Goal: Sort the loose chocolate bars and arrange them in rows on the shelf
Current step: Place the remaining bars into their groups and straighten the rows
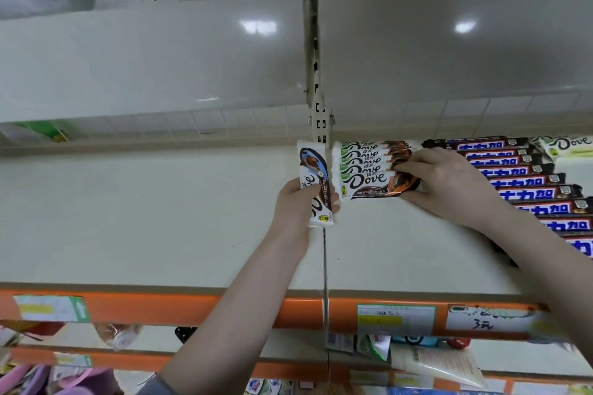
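- Up on the shelf (pixel 160 218), the left hand (pixel 300 202) is gripping a white Dove bar (pixel 314 183) standing on end, fingers curled round its lower half, just left of the upright post (pixel 321 125).
- Just at its 3 o'clock, a row of Dove bars (pixel 369 167) is lying overlapped on the shelf, labels facing up, running back toward 12 o'clock.
- The right hand (pixel 449 183) is pinching the right end of the nearest bar in that row, thumb beneath and fingers on top, curled over the brown wrapper end.
- At 3 o'clock from that hand, a row of dark bars (pixel 529 189) with red-and-blue labels is lying stepped down toward 4 o'clock, touching one another.
- At 2 o'clock, at the far right edge, a green-white Dove bar (pixel 568 144) is lying at the back of the shelf.
- Price tags (pixel 396 319) are sitting on the orange shelf edge at 6 o'clock.
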Demonstrator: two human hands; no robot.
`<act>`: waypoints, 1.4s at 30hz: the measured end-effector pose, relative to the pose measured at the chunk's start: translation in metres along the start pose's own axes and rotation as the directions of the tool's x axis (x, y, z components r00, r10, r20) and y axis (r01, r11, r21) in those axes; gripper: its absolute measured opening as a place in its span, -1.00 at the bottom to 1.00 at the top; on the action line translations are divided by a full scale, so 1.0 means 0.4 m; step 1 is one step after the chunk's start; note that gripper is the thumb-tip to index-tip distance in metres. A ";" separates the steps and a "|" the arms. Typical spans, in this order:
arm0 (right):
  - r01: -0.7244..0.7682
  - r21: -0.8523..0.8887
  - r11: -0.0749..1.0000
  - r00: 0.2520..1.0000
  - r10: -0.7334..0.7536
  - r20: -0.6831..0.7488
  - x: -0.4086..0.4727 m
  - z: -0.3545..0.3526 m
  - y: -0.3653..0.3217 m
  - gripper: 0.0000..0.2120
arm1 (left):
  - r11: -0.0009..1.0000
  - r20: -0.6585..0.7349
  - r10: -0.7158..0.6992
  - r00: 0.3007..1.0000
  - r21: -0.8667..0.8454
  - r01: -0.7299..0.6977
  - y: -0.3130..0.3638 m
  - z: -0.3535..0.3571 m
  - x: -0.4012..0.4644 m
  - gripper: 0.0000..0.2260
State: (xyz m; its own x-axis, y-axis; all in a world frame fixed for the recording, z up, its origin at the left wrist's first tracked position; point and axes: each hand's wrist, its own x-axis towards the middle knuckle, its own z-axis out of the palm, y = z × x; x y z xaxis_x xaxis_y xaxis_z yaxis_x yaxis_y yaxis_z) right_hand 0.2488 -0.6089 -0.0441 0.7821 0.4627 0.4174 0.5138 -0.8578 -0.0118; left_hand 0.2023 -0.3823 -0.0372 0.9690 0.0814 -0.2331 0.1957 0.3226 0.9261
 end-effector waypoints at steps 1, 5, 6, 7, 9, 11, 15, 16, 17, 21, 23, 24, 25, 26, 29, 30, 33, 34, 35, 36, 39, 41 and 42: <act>-0.014 0.009 1.000 1.000 0.014 0.002 -0.002 -0.002 -0.004 -0.64 | 1.000 0.017 0.008 1.000 0.014 -0.008 0.003 -0.006 -0.002 -0.80; -0.056 0.057 0.997 0.998 0.059 -0.037 -0.013 -0.024 -0.024 -0.64 | 0.998 0.080 0.019 0.997 0.062 -0.024 0.019 -0.016 -0.011 -0.83; -0.079 0.084 0.993 0.994 0.085 -0.064 -0.018 -0.032 -0.027 -0.66 | 0.997 0.104 0.013 0.994 0.073 -0.021 0.023 -0.012 -0.014 -0.84; -0.111 0.118 0.987 0.988 0.122 -0.095 -0.025 -0.041 -0.030 -0.67 | 0.996 0.132 0.007 0.991 0.091 -0.020 0.027 -0.007 -0.018 -0.85; -0.188 0.202 0.961 0.966 0.218 -0.137 -0.046 -0.059 -0.028 -0.70 | 0.986 0.197 0.004 0.980 0.162 -0.036 0.030 0.012 -0.028 -0.85; -0.241 0.254 0.937 0.950 0.282 -0.137 -0.080 -0.078 -0.016 -0.70 | 0.969 0.263 -0.004 0.965 0.241 -0.061 0.025 0.042 -0.046 -0.81; -0.291 0.318 0.903 0.931 0.343 -0.123 -0.175 -0.124 0.044 -0.73 | 0.922 0.361 -0.085 0.929 0.382 -0.064 -0.005 0.140 -0.089 -0.80; -0.300 0.350 0.887 0.924 0.362 -0.124 -0.200 -0.140 0.068 -0.74 | 0.905 0.377 -0.104 0.920 0.419 -0.070 -0.013 0.173 -0.098 -0.82; -0.308 0.386 0.870 0.917 0.380 -0.125 -0.225 -0.156 0.094 -0.75 | 0.884 0.396 -0.119 0.910 0.459 -0.084 -0.021 0.207 -0.108 -0.83; -0.286 0.631 0.721 0.904 0.422 -0.072 -0.337 -0.231 0.226 -0.75 | 0.790 0.501 -0.199 0.842 0.590 -0.165 -0.074 0.389 -0.155 -0.84; -0.254 0.760 0.598 0.915 0.404 -0.013 -0.406 -0.273 0.305 -0.75 | 0.772 0.531 -0.185 0.827 0.599 -0.212 -0.124 0.507 -0.184 -0.81; -0.256 0.783 0.567 0.921 0.388 0.020 -0.446 -0.294 0.348 -0.76 | 0.756 0.534 -0.170 0.828 0.610 -0.238 -0.152 0.568 -0.199 -0.80; -0.265 0.779 0.568 0.926 0.374 0.043 -0.488 -0.314 0.391 -0.77 | 0.739 0.539 -0.157 0.828 0.620 -0.263 -0.178 0.630 -0.213 -0.77; -0.280 0.762 0.584 0.928 0.367 0.059 -0.530 -0.336 0.434 -0.80 | 0.734 0.545 -0.149 0.825 0.620 -0.277 -0.203 0.690 -0.222 -0.73; -0.330 0.718 0.613 0.911 0.406 0.073 -0.640 -0.402 0.562 -0.88 | 0.752 0.548 -0.140 0.825 0.601 -0.272 -0.261 0.855 -0.244 -0.73; -0.339 0.719 0.607 0.901 0.429 0.063 -0.669 -0.422 0.602 -0.89 | 0.765 0.539 -0.127 0.833 0.587 -0.263 -0.273 0.902 -0.248 -0.76; -0.369 0.711 0.599 0.871 0.489 0.041 -0.740 -0.457 0.699 -0.91 | 0.884 0.509 -0.094 0.855 0.438 -0.163 -0.300 1.006 -0.259 -0.85; -0.380 0.686 0.620 0.866 0.499 0.029 -0.758 -0.459 0.724 -0.91 | 0.912 0.500 -0.085 0.862 0.388 -0.135 -0.308 1.032 -0.260 -0.85; -0.390 0.649 0.653 0.864 0.504 0.012 -0.774 -0.460 0.746 -0.90 | 0.924 0.495 -0.076 0.865 0.362 -0.126 -0.315 1.055 -0.261 -0.85; -0.398 0.603 0.691 0.864 0.503 -0.005 -0.787 -0.460 0.763 -0.88 | 0.928 0.496 -0.073 0.865 0.352 -0.123 -0.323 1.075 -0.260 -0.86; -0.346 0.416 0.841 0.911 0.406 -0.064 -0.812 -0.467 0.803 -0.78 | 0.930 0.513 -0.087 0.854 0.349 -0.114 -0.348 1.124 -0.254 -0.88; -0.232 0.269 0.935 0.963 0.259 -0.069 -0.816 -0.472 0.825 -0.66 | 0.931 0.516 -0.106 0.850 0.353 -0.098 -0.357 1.149 -0.241 -0.89; -0.179 0.189 0.966 0.980 0.191 -0.051 -0.816 -0.473 0.837 -0.61 | 0.929 0.512 -0.114 0.851 0.359 -0.091 -0.361 1.159 -0.232 -0.89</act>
State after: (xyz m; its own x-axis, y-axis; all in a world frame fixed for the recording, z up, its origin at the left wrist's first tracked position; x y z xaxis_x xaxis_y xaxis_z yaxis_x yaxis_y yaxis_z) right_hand 0.0987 -1.0894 -0.0124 0.8470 0.2778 0.4533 0.4229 -0.8687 -0.2579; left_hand 0.1541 -0.8738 -0.0117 0.8796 -0.4506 -0.1525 0.1474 -0.0465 0.9880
